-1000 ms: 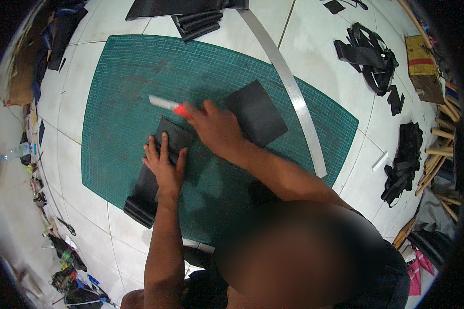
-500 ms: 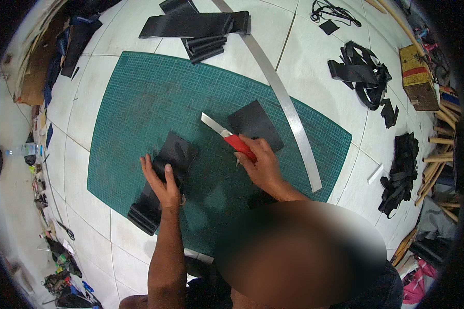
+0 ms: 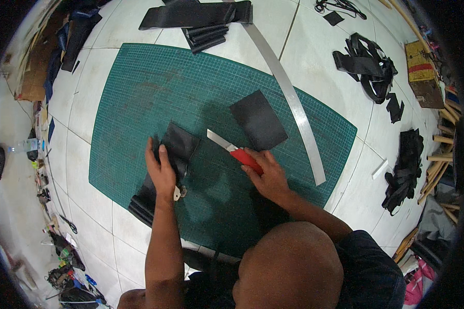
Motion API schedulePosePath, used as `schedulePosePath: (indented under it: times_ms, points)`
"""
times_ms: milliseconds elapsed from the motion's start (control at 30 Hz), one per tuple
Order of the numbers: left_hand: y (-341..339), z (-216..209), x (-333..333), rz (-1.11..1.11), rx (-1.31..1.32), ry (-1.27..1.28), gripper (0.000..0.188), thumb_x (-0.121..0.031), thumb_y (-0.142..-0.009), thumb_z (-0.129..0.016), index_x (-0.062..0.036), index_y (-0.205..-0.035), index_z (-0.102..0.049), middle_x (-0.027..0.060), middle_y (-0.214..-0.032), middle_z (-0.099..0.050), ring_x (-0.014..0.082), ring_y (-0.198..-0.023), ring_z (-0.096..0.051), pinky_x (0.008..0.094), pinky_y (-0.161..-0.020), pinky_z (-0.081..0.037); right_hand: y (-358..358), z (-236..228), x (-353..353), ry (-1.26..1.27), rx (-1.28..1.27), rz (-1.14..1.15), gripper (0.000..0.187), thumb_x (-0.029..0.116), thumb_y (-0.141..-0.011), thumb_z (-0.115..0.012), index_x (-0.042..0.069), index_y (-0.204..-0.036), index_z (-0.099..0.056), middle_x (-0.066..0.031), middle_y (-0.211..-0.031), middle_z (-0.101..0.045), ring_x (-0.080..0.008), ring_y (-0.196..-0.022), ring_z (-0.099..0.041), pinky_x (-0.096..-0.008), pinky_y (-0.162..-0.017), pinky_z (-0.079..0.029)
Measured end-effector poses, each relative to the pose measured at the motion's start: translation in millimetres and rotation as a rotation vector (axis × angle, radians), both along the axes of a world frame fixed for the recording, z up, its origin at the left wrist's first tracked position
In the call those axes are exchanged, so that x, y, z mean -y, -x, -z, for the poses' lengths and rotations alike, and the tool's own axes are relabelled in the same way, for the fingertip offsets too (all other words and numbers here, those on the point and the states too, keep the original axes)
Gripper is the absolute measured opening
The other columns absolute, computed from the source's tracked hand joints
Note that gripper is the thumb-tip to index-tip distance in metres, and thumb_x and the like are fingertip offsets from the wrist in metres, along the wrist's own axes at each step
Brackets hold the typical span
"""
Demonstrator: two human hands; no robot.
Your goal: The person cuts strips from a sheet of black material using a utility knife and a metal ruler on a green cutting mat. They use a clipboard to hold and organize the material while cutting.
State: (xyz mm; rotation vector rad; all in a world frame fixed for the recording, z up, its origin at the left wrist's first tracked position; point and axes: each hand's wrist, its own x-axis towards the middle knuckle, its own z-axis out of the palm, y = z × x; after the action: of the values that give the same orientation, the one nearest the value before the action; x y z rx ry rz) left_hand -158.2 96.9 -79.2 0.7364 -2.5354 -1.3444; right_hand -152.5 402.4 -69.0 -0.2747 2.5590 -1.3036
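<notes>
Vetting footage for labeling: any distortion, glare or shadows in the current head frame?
Head view: fisheye bows the edges of the cutting mat and likely the metal strip, which carries a pale sheen; corners go black; soft shadows darken the mat below the red knife, whose outline is readable.

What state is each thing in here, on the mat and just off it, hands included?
Utility knife: blade out
Right hand: closed around the knife's handle
Black strip: flat at its far end, rolled or folded at the near end
Left hand: open, at the strip
Black rectangle: flat, loose
Cutting mat: spread flat
Black straps: tangled
</notes>
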Motion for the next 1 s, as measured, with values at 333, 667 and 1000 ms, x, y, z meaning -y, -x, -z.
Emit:
schedulePosePath:
  times_ms: [333, 667, 1000]
  points:
    - [-2, -8, 14, 0.140, 0.000, 0.216, 0.058, -0.030, -0.100, -0.061, -0.0059, -0.150, -0.044, 0.0227, -0.156, -0.037, 0.0403, -0.145, -0.034, 0.0492, -0.120, -0.026, 7, -9, -8, -0.161, -0.003, -0.099, 0.045, 0.023, -0.095, -0.069, 0.013, -0.138, -0.059, -0.0132, -0.110, -0.059, -0.0249, -0.090, -0.065, -0.0372, -0.074, -0.055]
    - [-7, 16, -18, 0.372, 0.253, 0.445, 0.070, -0.036, -0.095, -0.068, -0.0177, -0.155, -0.038, 0.0217, -0.165, -0.019, 0.0442, -0.153, -0.012, 0.0588, -0.123, -0.007, 2, 10, 10, -0.213, -0.192, -0.181, 0.045, 0.033, -0.090, -0.069, 0.020, -0.133, -0.061, -0.0089, -0.098, -0.057, -0.0290, -0.082, -0.065, -0.0436, -0.068, -0.056]
    - [-9, 24, -16, 0.383, 0.233, 0.456, 0.071, -0.037, -0.094, -0.068, -0.0186, -0.155, -0.038, 0.0213, -0.166, -0.016, 0.0457, -0.153, -0.011, 0.0617, -0.121, -0.005, 22, 6, 41, -0.285, -0.157, -0.219, 0.044, 0.029, -0.097, -0.064, 0.013, -0.137, -0.060, -0.0084, -0.098, -0.055, -0.0221, -0.080, -0.061, -0.0389, -0.069, -0.052]
